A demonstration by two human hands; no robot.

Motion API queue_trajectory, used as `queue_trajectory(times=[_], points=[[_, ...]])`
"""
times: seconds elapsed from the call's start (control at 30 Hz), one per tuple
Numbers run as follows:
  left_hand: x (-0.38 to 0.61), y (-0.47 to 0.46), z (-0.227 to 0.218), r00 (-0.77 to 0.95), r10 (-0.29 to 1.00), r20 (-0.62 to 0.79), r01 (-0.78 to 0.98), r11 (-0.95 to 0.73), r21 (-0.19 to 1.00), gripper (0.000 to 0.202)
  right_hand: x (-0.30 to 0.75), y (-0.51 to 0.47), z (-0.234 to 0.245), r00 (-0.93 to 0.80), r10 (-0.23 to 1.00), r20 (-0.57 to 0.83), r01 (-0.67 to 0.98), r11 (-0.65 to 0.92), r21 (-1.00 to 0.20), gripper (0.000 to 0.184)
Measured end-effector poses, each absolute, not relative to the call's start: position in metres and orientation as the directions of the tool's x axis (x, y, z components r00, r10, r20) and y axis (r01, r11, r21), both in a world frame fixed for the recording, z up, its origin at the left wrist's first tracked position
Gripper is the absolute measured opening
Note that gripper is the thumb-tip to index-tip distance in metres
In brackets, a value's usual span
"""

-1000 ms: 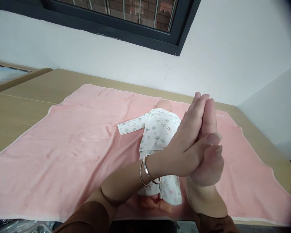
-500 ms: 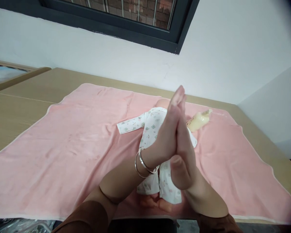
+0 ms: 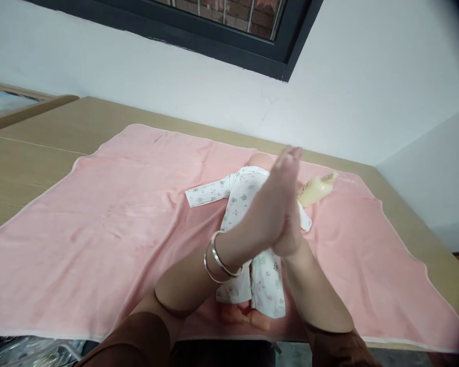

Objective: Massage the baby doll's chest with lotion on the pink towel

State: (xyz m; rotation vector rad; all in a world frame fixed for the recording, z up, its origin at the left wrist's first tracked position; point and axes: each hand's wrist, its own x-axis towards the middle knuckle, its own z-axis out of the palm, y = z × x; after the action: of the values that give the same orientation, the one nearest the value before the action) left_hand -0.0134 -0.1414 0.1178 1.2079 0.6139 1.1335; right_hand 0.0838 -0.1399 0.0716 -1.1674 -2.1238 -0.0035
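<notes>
My left hand [image 3: 265, 214], two silver bangles [image 3: 220, 260] at its wrist, lies palm to palm against my right hand [image 3: 292, 234]. Both have their fingers stretched out, pointing away from me, and I see no object between them. Much of the right hand is hidden behind the left, and the fingers are slightly blurred. Beneath them a baby doll [image 3: 243, 191] in a white printed top and trousers lies on a pink blanket [image 3: 137, 214]; my hands cover part of its body. Just right of the doll, a pale yellow pump bottle [image 3: 316, 191] rests on its side.
The blanket covers much of a wooden table [image 3: 110, 109] set against a white wall [image 3: 214, 102]. Above is a dark-framed window [image 3: 229, 61]. Clear plastic wrapping [image 3: 42, 351] shows below the table's front edge at left. A wooden-edged frame [image 3: 34, 109] stands at far left.
My hands have slid along each other: the left has come nearer across the right, and the right thumb that showed before is now hidden. The view has shifted slightly. Doll and bottle stay put.
</notes>
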Motion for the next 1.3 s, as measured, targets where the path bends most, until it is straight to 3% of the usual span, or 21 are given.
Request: queue_trajectory(times=[0.07, 0.17, 0.27, 0.33, 0.5, 0.67, 0.77, 0.87, 0.97, 1.1, 1.2, 1.3], points=[[-0.024, -0.124, 0.122, 0.24, 0.964, 0.114, -0.482, 0.017, 0.876, 0.061, 0.073, -0.139, 0.06, -0.396, 0.704, 0.589, 0.657, 0.666, -0.354, 0.089], [-0.039, -0.091, 0.118, 0.057, 0.998, 0.024, -0.525, 0.009, 0.851, 0.059, 0.062, -0.138, 0.052, -0.458, 0.705, 0.542, 0.588, 0.697, -0.411, 0.082], [-0.045, -0.053, 0.094, -0.096, 0.995, 0.024, -0.452, -0.065, 0.89, 0.056, 0.063, -0.128, 0.051, -0.424, 0.807, 0.412, 0.671, 0.585, -0.457, 0.075], [-0.042, -0.028, 0.071, -0.14, 0.989, 0.039, -0.354, -0.086, 0.931, 0.053, 0.07, -0.115, 0.048, -0.354, 0.883, 0.308, 0.781, 0.461, -0.422, 0.072], [-0.018, 0.01, 0.012, -0.112, 0.984, 0.138, 0.007, -0.138, 0.99, 0.048, 0.095, -0.076, 0.028, -0.184, 0.973, 0.142, 0.937, 0.217, -0.274, 0.055], [-0.002, 0.01, -0.018, -0.094, 0.982, 0.163, 0.316, -0.125, 0.941, 0.047, 0.119, -0.047, 0.001, -0.143, 0.987, 0.071, 0.943, 0.158, -0.294, 0.057], [-0.004, 0.01, -0.024, -0.092, 0.974, 0.209, 0.347, -0.165, 0.923, 0.048, 0.123, -0.043, -0.004, -0.026, 0.997, 0.078, 0.946, 0.05, -0.321, 0.065], [-0.007, 0.012, -0.028, -0.104, 0.967, 0.231, 0.297, -0.191, 0.935, 0.051, 0.113, -0.049, -0.003, 0.098, 0.994, 0.049, 0.964, -0.083, -0.254, 0.07], [-0.008, 0.014, -0.033, -0.114, 0.96, 0.256, 0.242, -0.224, 0.944, 0.053, 0.099, -0.058, -0.001, -0.026, 0.998, 0.05, 0.981, 0.035, -0.189, 0.065], [-0.008, 0.011, -0.034, -0.118, 0.962, 0.247, 0.253, -0.212, 0.944, 0.055, 0.108, -0.05, -0.004, -0.24, 0.965, 0.103, 0.93, 0.259, -0.259, 0.057], [-0.008, 0.009, -0.033, -0.112, 0.957, 0.266, 0.276, -0.228, 0.934, 0.057, 0.128, -0.039, -0.01, -0.184, 0.971, 0.151, 0.909, 0.227, -0.35, 0.061], [-0.008, 0.01, -0.033, -0.108, 0.956, 0.274, 0.3, -0.231, 0.926, 0.062, 0.131, -0.038, -0.012, -0.056, 0.992, 0.109, 0.933, 0.091, -0.347, 0.064]])
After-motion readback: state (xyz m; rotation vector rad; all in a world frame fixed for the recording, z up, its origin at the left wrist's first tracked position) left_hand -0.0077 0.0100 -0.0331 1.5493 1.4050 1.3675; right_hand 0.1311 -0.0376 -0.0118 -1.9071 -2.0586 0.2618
